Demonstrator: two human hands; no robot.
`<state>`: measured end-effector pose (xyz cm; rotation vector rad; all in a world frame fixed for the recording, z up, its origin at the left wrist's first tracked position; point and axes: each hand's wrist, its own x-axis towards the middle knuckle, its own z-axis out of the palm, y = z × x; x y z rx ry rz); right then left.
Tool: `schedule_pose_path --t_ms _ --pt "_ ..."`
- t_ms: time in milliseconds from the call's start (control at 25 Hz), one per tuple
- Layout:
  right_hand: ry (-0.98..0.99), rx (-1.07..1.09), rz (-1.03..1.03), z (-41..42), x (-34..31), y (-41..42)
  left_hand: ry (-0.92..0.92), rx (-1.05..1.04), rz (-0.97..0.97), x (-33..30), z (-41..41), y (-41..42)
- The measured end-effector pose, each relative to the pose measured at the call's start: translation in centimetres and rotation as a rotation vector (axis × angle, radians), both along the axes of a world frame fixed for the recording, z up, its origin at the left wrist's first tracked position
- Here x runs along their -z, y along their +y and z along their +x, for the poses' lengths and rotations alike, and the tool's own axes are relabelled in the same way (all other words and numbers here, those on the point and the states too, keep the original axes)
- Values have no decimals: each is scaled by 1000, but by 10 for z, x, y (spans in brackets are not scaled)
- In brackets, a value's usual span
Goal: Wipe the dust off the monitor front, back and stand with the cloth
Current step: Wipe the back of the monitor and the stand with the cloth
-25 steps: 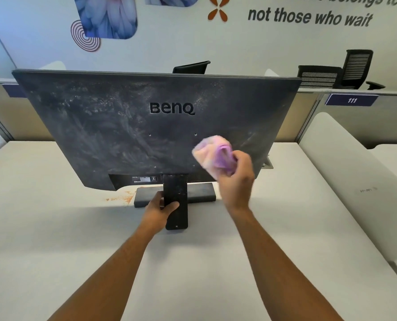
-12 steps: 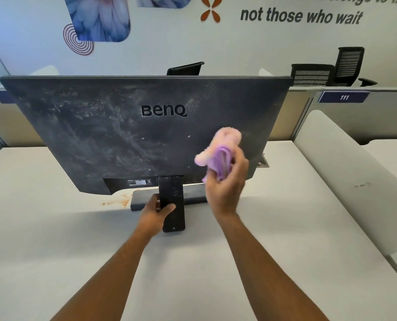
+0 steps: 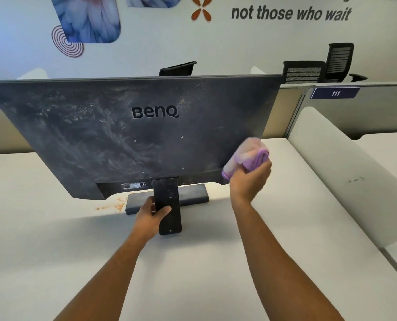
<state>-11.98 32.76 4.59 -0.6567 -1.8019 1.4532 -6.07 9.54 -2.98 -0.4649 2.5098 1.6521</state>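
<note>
A black BenQ monitor (image 3: 114,135) stands on the white desk with its dusty back towards me. Dust smears cover most of the back panel. My left hand (image 3: 152,215) grips the black stand neck (image 3: 168,205) above the flat base (image 3: 192,194). My right hand (image 3: 248,179) holds a bunched pink and purple cloth (image 3: 248,156) against the lower right corner of the back panel.
The white desk (image 3: 42,239) runs around the monitor, with an orange stain (image 3: 114,203) left of the base. A curved white divider (image 3: 345,181) rises to the right. Black office chairs (image 3: 304,71) stand beyond the partition.
My right hand has carried the cloth rightward across the lower back panel to its lower right corner. The left hand has kept its grip on the stand neck.
</note>
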Motion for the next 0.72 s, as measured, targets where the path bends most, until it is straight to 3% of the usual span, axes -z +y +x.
schedule_pose_path --t_ms 80,200,320,480,600,720 --pt "-195 20 -289 5 18 13 -4 -3 -5 0 0 0" --pt "-205 15 -421 10 16 11 -6 -1 -9 1 0 -1" --pt "66 -33 -234 8 -25 -15 1 0 -21 2 0 -1" --pt "410 -75 324 12 -63 -48 9 3 -18 2 1 0" --pt "312 -69 576 11 -41 -47 5 5 -29 3 0 0" --pt "82 -81 391 9 -5 -34 -3 1 -34 4 -1 -1"
